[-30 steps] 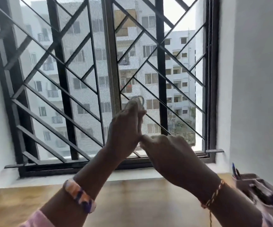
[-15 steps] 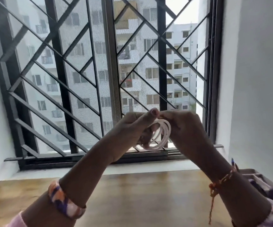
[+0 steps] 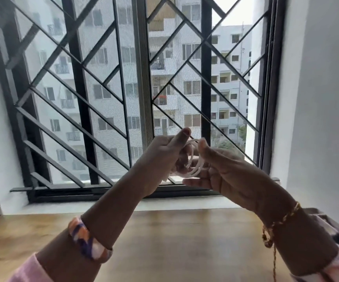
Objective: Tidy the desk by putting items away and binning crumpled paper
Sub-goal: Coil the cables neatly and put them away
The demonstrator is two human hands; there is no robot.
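**Both hands on a coil of white cord above the desk**

At far left we see a patterned band (image 3: 89, 240) on the left wrist. The left hand (image 3: 162, 157) is raised before the barred window (image 3: 107, 88), its fingers curled around a coil of thin white cord (image 3: 194, 159), one finger sticking up. Just to the right, the right hand (image 3: 221, 171) touches the same loops, thumb up and fingers curled under them. The coil hangs between both hands, above the wooden desk (image 3: 174, 241). A thread bracelet (image 3: 276, 226) circles the right wrist. We can read no writing anywhere.
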